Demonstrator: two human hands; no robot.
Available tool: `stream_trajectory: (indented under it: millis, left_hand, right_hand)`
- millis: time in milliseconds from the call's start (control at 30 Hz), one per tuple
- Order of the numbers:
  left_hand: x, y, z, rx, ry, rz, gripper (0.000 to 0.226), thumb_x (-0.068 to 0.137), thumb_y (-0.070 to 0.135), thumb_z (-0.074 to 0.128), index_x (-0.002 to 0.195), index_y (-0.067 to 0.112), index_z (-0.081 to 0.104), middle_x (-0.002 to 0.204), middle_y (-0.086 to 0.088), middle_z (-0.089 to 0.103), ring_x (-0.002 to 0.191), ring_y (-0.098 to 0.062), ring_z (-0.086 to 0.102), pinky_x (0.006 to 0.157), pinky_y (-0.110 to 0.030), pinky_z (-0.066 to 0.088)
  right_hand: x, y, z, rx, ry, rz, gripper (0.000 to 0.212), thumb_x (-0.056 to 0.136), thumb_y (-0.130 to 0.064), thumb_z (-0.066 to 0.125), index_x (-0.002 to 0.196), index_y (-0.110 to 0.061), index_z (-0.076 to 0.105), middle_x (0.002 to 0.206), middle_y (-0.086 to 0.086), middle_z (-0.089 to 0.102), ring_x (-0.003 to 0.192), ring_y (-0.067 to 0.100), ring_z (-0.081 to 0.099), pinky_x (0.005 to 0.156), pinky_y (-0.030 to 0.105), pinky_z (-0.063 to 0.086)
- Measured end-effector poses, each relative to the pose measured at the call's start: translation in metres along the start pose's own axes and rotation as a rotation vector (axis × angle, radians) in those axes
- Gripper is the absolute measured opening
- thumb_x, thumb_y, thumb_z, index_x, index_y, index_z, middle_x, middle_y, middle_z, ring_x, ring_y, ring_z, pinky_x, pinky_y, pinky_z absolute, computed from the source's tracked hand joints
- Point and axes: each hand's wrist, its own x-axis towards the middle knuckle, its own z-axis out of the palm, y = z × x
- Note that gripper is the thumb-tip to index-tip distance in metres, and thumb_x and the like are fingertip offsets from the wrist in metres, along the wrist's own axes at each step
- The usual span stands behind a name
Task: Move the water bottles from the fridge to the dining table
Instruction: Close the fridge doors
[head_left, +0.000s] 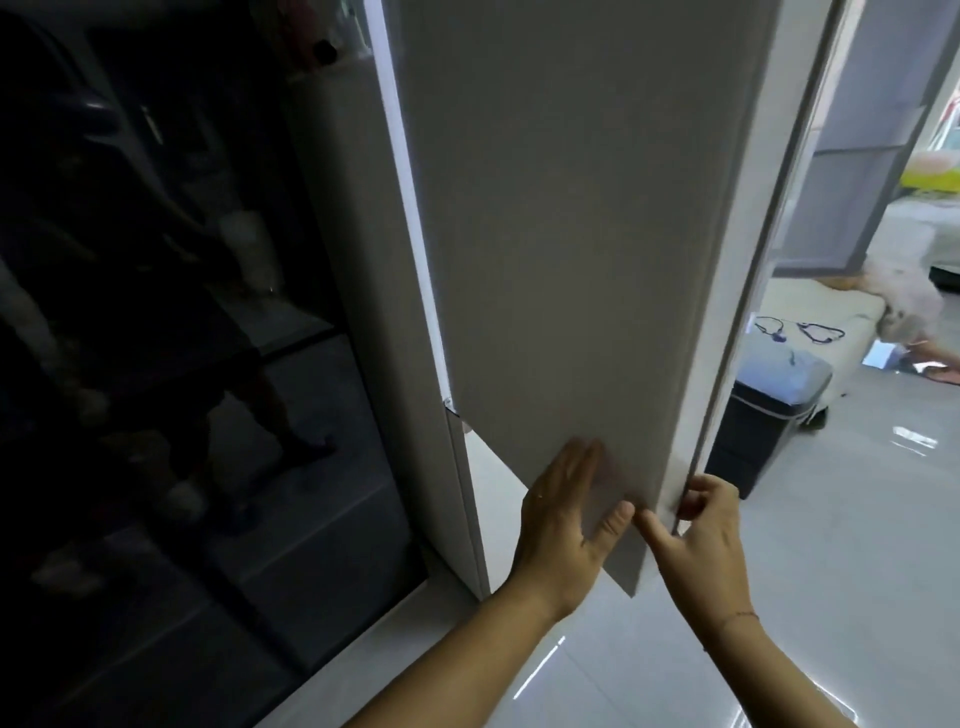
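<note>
Far to the left of the fingers stands a dark, shiny glass panel (156, 364) — smooth like a mirror, with dim shapes in it. Next to it is a white frame (332, 260), flat and plain.

Then comes the fridge door (571, 234). It is tall and thin, a big pale grey slab with a dull, smooth face, and its long side runs up and down. Both hands are at its bottom corner.

The left hand (563, 519) lies flat on the door's face, fingers spread and straight, thumb out to the side. It grips nothing — it only presses on the door. The right hand (701, 540) is just beside it, thumb close to the left thumb. Its fingers curl round the door's right edge (675, 499), so this hand has hold of the door. That makes the right hand the one best placed to swing it.

I cannot see any water bottles. No bottle is in either hand, and the inside of the fridge is hidden by the door, so I cannot tell where they sit. I think the door must swing wider first, and the bottles should be somewhere past it, away from the fingers.

To the right of the fingers, well apart, stands a dark bin (763, 415) with a pale lid, on a shiny white tiled floor (831, 545).
</note>
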Motion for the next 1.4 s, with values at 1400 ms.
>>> stream_trajectory:
  millis: [1400]
  left_hand:
    - [0.378, -0.115, -0.021, 1.150, 0.835, -0.123, 0.096, 0.085, 0.055, 0.056, 0.155, 0.023, -0.001, 0.161, -0.009, -0.018, 0.150, -0.030, -0.011, 0.115, -0.063, 0.002]
  right_hand:
    - [0.513, 0.061, 0.132, 0.202, -0.565, 0.078, 0.035, 0.089, -0.042, 0.058, 0.082, -0.009, 0.048, 0.077, 0.003, 0.047, 0.072, 0.018, 0.045, 0.059, 0.028, 0.036]
